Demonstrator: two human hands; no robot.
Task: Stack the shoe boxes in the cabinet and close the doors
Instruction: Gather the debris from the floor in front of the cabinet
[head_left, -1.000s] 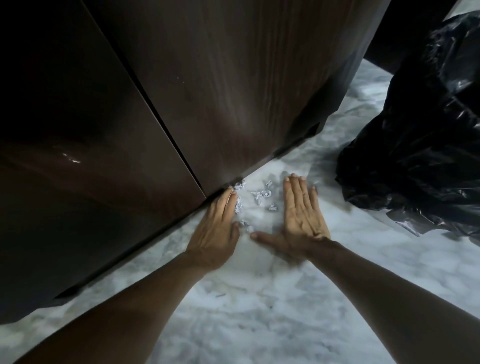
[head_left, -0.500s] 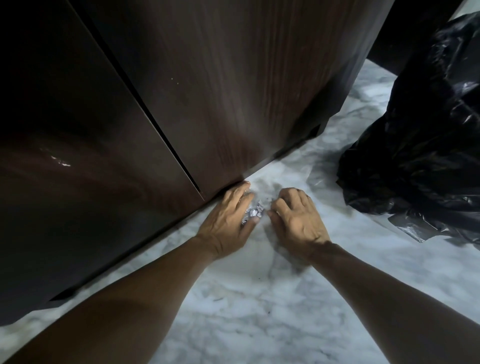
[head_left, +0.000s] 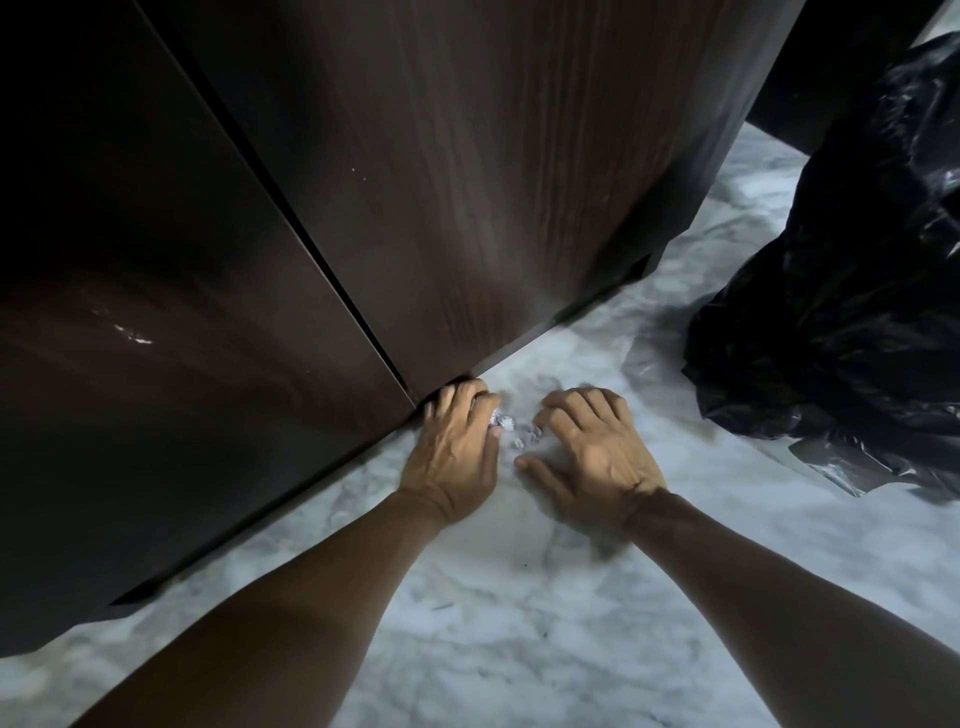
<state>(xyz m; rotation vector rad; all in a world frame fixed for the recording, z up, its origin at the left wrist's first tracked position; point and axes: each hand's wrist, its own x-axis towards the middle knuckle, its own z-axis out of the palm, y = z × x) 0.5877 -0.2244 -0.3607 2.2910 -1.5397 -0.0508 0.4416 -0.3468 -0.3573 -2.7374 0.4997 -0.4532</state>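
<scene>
The dark brown cabinet fills the upper left, and its left door (head_left: 171, 322) and right door (head_left: 467, 171) stand closed with a thin seam between them. No shoe box shows. My left hand (head_left: 454, 457) rests on the floor at the foot of the seam, fingers curled around small crumpled white scraps (head_left: 501, 420). My right hand (head_left: 592, 457) lies just to its right, fingers bent like a claw on the floor and thumb spread. A few loose scraps (head_left: 524, 436) lie between the two hands.
The floor is white and grey marble (head_left: 519, 623). A large black plastic bag (head_left: 841, 291) sits at the right, close to the cabinet's right corner. A dark piece of furniture (head_left: 831, 67) stands behind the bag.
Both hands lay flat beside scattered scraps, then drew together and curled. The scraps are now bunched between the fingers, and my left hand has closed on some.
</scene>
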